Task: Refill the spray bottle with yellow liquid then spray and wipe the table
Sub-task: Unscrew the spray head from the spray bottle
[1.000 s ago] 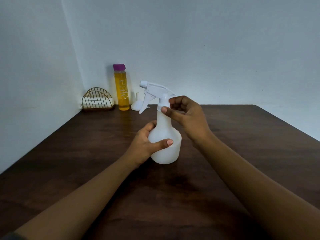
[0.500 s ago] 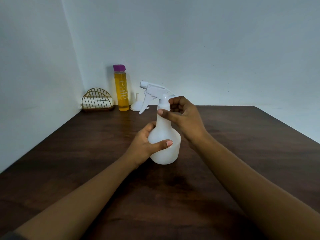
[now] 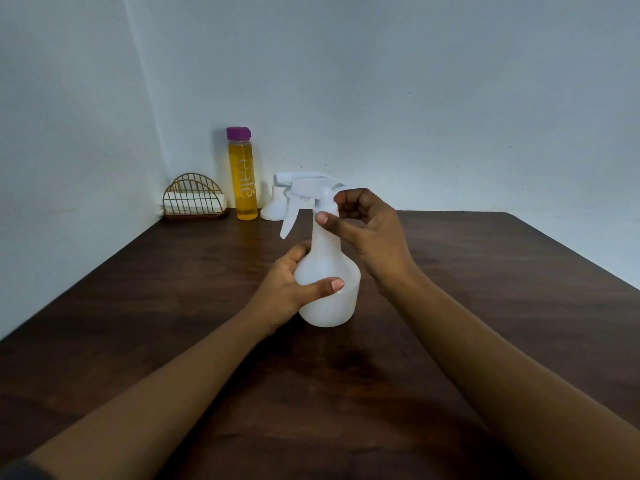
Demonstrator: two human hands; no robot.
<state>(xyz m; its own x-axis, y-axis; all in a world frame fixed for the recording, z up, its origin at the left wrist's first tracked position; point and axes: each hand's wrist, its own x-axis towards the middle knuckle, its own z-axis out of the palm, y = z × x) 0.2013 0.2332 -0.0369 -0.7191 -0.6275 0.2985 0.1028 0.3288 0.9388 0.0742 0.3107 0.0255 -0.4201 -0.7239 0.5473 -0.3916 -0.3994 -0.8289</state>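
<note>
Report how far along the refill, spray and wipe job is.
Done: nothing yet; the spray bottle looks empty, its trigger head on. In hand: the left hand grips its body, the right hand pinches the collar, probably unscrewing. Left: uncap the yellow bottle, pour, spray, wipe the table.

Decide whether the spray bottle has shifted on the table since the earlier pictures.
No. The spray bottle stands on the same spot of the table, right of and nearer than the yellow bottle, as before.
</note>
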